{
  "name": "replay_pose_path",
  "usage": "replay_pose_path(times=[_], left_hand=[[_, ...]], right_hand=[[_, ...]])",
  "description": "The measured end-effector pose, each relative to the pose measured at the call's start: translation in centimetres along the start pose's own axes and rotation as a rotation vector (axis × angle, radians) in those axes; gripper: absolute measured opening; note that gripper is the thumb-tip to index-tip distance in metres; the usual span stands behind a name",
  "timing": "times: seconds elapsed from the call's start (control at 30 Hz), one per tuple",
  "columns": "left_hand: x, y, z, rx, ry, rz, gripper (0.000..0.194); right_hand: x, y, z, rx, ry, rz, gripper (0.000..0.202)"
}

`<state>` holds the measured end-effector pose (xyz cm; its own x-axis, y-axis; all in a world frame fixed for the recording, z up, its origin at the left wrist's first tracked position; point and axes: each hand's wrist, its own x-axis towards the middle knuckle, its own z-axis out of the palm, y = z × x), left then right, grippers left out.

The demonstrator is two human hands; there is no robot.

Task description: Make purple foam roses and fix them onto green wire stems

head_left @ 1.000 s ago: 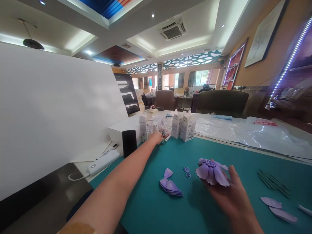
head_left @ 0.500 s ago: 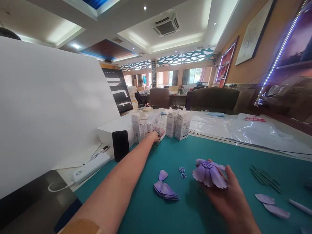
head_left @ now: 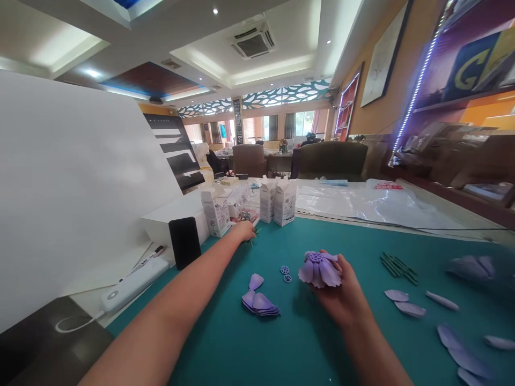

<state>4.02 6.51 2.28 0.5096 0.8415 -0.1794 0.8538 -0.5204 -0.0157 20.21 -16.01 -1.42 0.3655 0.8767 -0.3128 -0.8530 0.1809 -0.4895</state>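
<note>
My right hand (head_left: 341,292) is closed around the underside of a purple plastic flower (head_left: 319,269), holding it upright above the green mat. Its ruffled petals spread around a ring-shaped centre. Stretched far forward, my left hand (head_left: 242,231) is closed beside the white cartons, with thin green pieces (head_left: 257,233) sticking out from its fingers. Their exact shape is too small to tell. Between my arms lie a stack of purple petals (head_left: 261,304), a single petal (head_left: 256,281) and two small purple wheel-shaped rings (head_left: 285,270).
Open white cartons (head_left: 285,203) stand at the mat's back edge, near a black phone-like slab (head_left: 184,242). Green stems (head_left: 398,267) and loose petals (head_left: 410,309) lie on the right. A white power strip (head_left: 134,285) and a large white panel (head_left: 80,187) flank the left.
My view has swung to the right, showing more petals there. My left hand has drawn back slightly from the cluttered spot, with green pieces now showing. The flower stays in my right hand.
</note>
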Motion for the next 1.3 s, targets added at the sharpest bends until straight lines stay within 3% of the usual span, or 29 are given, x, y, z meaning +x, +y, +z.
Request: replay_pose_path(times=[0.33,0.57,0.83,1.3], left_hand=[[-10.7,5.5,-2.7,0.011,0.006,0.230,0.032],[-15.0,9.3,-4.4,0.285,0.105,0.334,0.030],[-16.0,11.7,-5.6,0.519,0.172,0.393,0.017],[-15.8,12.2,-5.6,0.665,0.118,0.426,0.018]], right_hand=[[1.6,0.8,-1.6,-0.034,-0.083,-0.010,0.024],[1.3,0.8,-1.5,-0.078,-0.172,0.007,0.033],[0.6,1.4,-0.9,-0.142,-0.219,-0.006,0.030],[1.3,2.0,-1.4,-0.217,-0.291,-0.034,0.049]])
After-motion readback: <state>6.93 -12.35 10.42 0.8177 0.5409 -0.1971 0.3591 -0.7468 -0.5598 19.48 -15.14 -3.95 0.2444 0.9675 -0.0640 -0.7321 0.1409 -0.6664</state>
